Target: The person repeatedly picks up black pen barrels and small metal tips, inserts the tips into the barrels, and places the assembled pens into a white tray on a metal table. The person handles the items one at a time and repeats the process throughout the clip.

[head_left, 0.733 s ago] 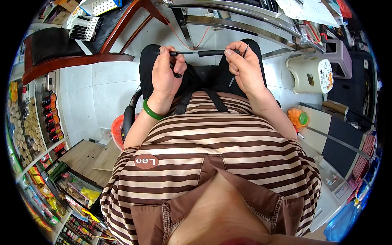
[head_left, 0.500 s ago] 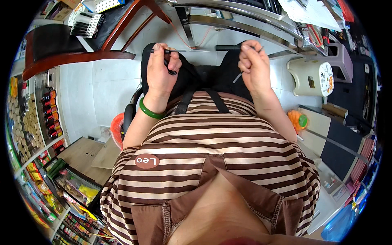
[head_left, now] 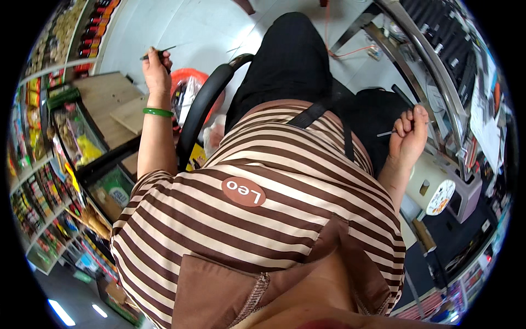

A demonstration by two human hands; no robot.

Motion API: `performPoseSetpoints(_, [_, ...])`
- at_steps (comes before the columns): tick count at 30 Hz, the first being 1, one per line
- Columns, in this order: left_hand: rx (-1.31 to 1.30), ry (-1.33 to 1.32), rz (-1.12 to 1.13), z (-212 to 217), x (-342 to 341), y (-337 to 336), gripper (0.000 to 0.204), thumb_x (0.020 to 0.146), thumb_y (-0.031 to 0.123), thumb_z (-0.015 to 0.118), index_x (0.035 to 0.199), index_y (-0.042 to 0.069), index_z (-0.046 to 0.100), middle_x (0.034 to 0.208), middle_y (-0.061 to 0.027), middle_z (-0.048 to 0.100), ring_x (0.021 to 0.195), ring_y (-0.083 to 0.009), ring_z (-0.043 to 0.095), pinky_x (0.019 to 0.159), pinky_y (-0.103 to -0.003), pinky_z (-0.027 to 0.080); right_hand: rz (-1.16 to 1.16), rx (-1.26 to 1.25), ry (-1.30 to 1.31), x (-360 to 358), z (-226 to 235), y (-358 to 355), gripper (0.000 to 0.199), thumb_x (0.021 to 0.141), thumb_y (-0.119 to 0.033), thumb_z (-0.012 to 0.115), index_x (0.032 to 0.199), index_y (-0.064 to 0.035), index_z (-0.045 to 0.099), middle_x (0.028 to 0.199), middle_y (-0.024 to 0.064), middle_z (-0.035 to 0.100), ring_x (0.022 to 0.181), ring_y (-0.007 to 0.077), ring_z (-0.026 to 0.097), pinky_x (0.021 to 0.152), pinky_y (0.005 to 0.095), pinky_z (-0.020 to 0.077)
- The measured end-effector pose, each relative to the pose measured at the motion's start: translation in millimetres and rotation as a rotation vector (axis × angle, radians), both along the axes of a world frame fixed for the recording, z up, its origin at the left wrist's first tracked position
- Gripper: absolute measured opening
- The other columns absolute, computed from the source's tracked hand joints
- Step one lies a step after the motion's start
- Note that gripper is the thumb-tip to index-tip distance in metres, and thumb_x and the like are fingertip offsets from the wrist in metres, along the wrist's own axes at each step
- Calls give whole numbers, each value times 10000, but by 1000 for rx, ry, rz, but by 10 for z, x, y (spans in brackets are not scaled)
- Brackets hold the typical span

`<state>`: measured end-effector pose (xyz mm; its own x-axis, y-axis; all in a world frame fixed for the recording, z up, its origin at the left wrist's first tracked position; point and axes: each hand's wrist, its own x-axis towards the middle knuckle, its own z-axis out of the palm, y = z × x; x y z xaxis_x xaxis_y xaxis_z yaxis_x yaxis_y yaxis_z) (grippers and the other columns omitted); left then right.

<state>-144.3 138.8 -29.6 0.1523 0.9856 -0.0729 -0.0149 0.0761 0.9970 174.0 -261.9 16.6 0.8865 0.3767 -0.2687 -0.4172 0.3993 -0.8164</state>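
Observation:
My left hand is raised out to the left, closed round a slim black piece with a thin rod sticking out past the fingers. It looks like part of a pen, though its exact kind is too small to tell. The red basket is just right of that hand. Over on the right, beside my knee, my right hand is closed on a black tube, which points up and left. Out of the lower side of the same fist comes a thin grey rod; its middle is hidden by the fingers.
A black chair armrest curves between my left arm and my leg. At the right are a metal table frame and a pale plastic stool. Goods shelves line the left, with a wooden board nearer.
My body and view have turned left. My left hand has swung away from my lap to beside the red basket, while my right hand stays closed on its pieces. The hands are now far apart.

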Motion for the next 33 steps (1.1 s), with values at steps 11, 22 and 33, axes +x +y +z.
performPoseSetpoints(11, [93,536,710,-1114,-1947,275,299,826,261,603,674,25,499,562,-14,516,474,-109,429,442,-278,346,79,-83,33,-38,-103,152,79,857,-103,527,872,-32,497,672,9,429,494,37,309,394,158,232])
performPoseSetpoints(22, [-332,-89,418,-605,-1074,234,223,908,290,461,824,88,506,561,32,389,455,-84,330,428,-225,312,107,-147,65,-79,-153,162,144,852,-125,544,950,-23,517,718,22,503,477,28,312,382,157,223])
performPoseSetpoints(33, [-894,-669,-863,487,1545,-1175,276,907,302,464,964,42,536,579,56,331,479,-34,281,439,-183,233,345,-198,50,-309,-59,342,158,828,-123,580,926,-29,501,728,27,518,491,19,335,410,153,236])
